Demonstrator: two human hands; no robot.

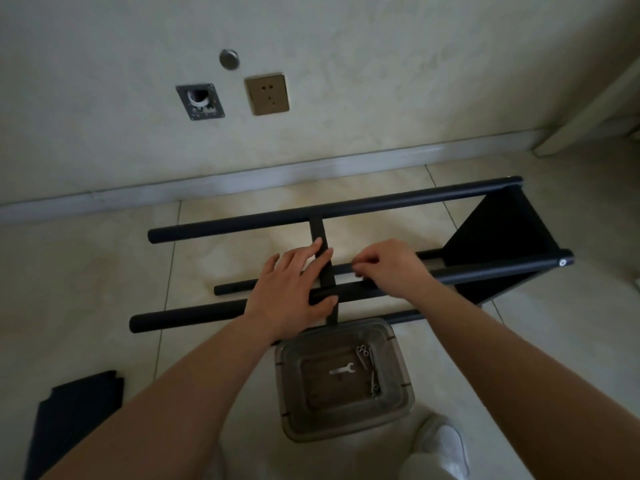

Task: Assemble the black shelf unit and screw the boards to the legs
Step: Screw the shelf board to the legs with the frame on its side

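**Flat palm steadies, fingertips pinch at the leg**

Your left hand (291, 289) lies spread and flat, fingers straight across the middle board (323, 268) and the near upper leg (450, 275), pressing rather than gripping; that looks meant to keep board and leg lined up. Your right hand (391, 268) is curled, fingertips pinched together against the same leg just beside the board. Whatever they pinch is too small to make out; likely a screw going into its hole.

The shelf (346, 258) lies on its side on the floor (86, 271) near the wall, legs running left to right, with one end board (498, 233) already fitted at the right. The tray (398, 403) sits just below your hands, holding a small wrench (343, 370) and spare screws (364, 355) within reach. Another board (76, 410) waits at lower left.
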